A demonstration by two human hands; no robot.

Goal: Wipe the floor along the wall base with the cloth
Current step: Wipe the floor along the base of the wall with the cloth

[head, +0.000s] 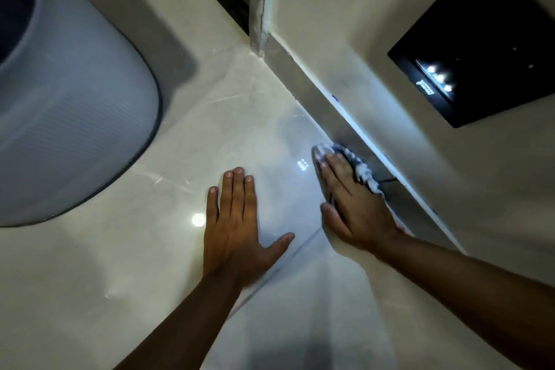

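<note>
On the far left of the floor (120, 279) stands a big ribbed grey tub (75, 114); its inside is too dark to tell what it holds. The left hand (237, 225) lies flat, fingers straight. The right hand (354, 210), fingers also straight, presses the cloth (362, 168) to the floor, its long axis running along the wall base (315, 96), which it touches.

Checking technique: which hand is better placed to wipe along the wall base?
Right: the right hand presses the cloth by the wall base; the left hand lies flat on bare floor.

Dim, floor (150, 249) glare, wide-angle warp.
</note>
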